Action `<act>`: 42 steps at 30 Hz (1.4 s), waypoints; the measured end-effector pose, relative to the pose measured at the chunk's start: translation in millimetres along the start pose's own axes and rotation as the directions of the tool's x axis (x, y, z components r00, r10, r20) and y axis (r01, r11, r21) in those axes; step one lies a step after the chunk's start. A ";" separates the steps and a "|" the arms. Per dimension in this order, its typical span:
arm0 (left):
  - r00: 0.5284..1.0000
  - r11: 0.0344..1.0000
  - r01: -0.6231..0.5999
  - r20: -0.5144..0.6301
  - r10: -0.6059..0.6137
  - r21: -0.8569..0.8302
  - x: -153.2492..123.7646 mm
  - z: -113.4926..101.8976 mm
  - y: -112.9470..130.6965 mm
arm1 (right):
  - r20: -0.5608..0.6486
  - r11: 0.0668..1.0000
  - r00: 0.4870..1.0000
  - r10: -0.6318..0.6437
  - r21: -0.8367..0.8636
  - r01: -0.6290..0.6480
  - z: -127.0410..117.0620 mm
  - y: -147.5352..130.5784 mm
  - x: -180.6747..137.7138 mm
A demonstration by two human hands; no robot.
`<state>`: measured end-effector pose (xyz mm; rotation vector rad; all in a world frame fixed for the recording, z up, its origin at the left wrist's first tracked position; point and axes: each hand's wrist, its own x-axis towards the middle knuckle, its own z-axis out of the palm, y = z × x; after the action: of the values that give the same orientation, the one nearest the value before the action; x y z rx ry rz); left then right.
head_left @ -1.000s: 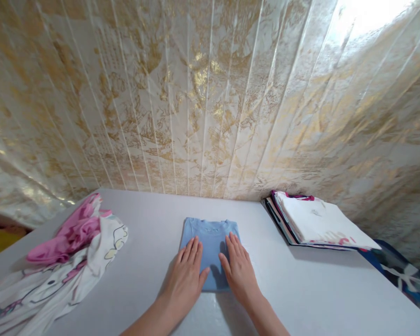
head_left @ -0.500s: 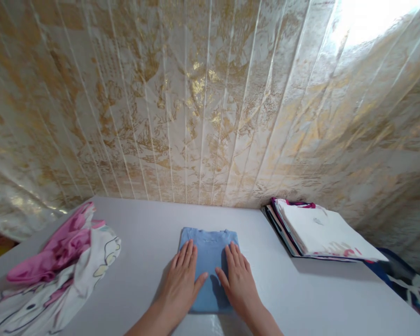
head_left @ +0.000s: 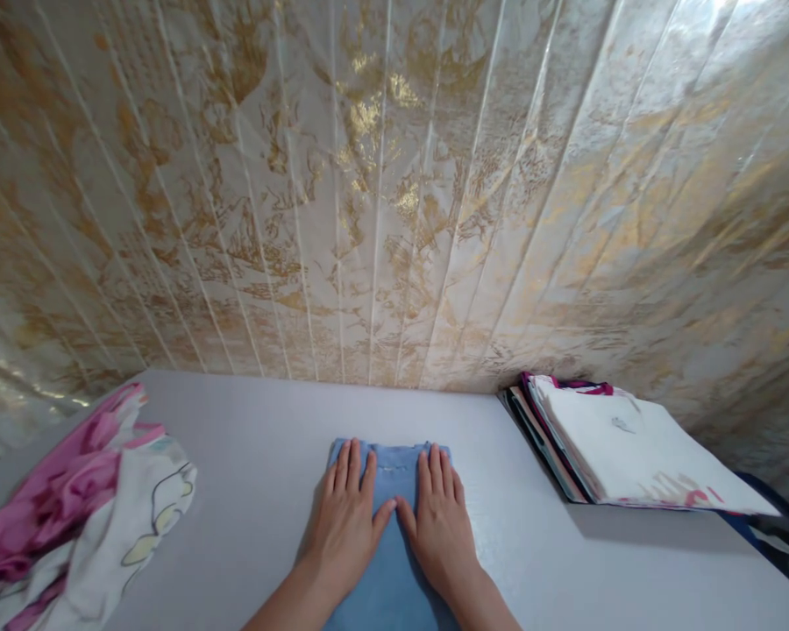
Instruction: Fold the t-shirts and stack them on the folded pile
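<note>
Cloth (head_left: 394,574) in plain blue lies flat on the pale worktop (head_left: 250,491) at the bottom middle of the head view, its near end cut off by the frame, so we cannot see where it stops. Near its far edge we make out a small pale mark, too small for us to read. The left hand (head_left: 343,530) rests palm down on the cloth's left part, open, fingers stretched toward the far edge; the right hand (head_left: 442,526) does the same on the right part, and neither grips anything. Both palms are hidden from us, as are the strips of cloth beneath them. The thumb tips come close together over the middle, and we cannot tell whether they touch. On the left, we see a crumpled pink garment (head_left: 66,482) bunched with a white printed garment (head_left: 148,499), both cropped by the frame; the folds break up the print. On the right sits a stack of folded clothes (head_left: 637,451), its white top piece covering most of the layers below and bearing a reddish print we cannot read. Past it, a dark blue item (head_left: 744,528) is partly hidden and cut off. Behind, we see a shiny gold-patterned sheet (head_left: 381,210), washed out by glare at upper right.
</note>
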<state>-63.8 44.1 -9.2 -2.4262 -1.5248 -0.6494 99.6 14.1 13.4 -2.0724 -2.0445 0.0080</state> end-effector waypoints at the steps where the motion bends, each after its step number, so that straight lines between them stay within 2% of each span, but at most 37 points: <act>1: 1.000 1.000 -0.004 0.013 0.004 0.001 0.2 -0.8 -0.6 | -0.004 1.000 1.000 0.002 0.012 -0.002 0.7 0.6 -0.1; 4: 0.997 1.000 -0.015 0.075 0.016 -0.012 2.1 -9.1 -1.6 | -0.037 0.996 0.999 -0.006 0.084 0.010 -0.2 9.9 3.7; 6: 0.989 0.999 -0.022 0.144 0.029 -0.049 4.0 -22.2 1.3 | -0.111 0.987 0.994 0.004 0.160 0.013 -5.5 24.1 10.1; 8: 0.965 0.988 -0.067 0.241 0.099 -0.138 7.1 -40.1 9.4 | -0.206 0.967 0.977 0.046 0.253 0.008 -14.4 42.4 18.9; 10: 0.903 0.948 -0.144 0.354 0.244 -0.284 11.7 -56.6 22.8 | -0.203 0.933 0.973 0.112 0.358 -0.033 -24.1 59.8 28.7; 12: 0.816 0.890 -0.175 0.445 0.370 -0.420 17.5 -64.6 38.9 | -0.105 0.898 0.982 0.159 0.428 -0.100 -30.6 71.6 37.9; 13: 0.784 0.869 -0.171 0.470 0.405 -0.464 20.2 -64.0 46.8 | -0.054 0.888 0.984 0.170 0.442 -0.129 -32.0 74.9 42.1; 15: 0.756 0.842 -0.170 0.480 0.445 -0.512 24.3 -54.2 59.4 | -0.002 0.881 0.985 0.171 0.447 -0.152 -31.3 77.3 49.4; 19: 0.748 0.800 -0.251 0.415 0.518 -0.545 23.1 -23.6 69.1 | 0.033 0.871 0.990 0.136 0.472 -0.135 -24.5 77.2 60.5; 21: 0.751 0.789 -0.277 0.389 0.534 -0.548 19.9 -16.8 69.1 | 0.052 0.862 0.992 0.114 0.491 -0.125 -22.1 78.7 64.0; 28: 0.773 0.775 -0.305 0.332 0.541 -0.554 17.8 -28.2 71.1 | 0.076 0.829 0.993 0.085 0.548 -0.113 -22.6 75.6 66.7; 32: 0.772 0.770 -0.351 0.301 0.560 -0.533 16.0 -23.9 72.1 | 0.073 0.813 0.997 0.023 0.579 -0.061 -27.3 68.2 67.4; 38: 0.778 0.774 -0.401 0.265 0.570 -0.490 13.2 -19.1 71.0 | 0.016 0.880 0.993 0.121 0.461 -0.115 -34.3 74.8 66.5; 42: 0.791 0.781 -0.386 0.259 0.555 -0.491 12.0 -19.8 71.4 | 0.050 0.891 0.978 0.203 0.404 -0.206 -38.7 76.0 62.5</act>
<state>-0.7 14.1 18.2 -3.2673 -0.8229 -0.4195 182.6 69.7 48.2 -2.0002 -1.6388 0.4397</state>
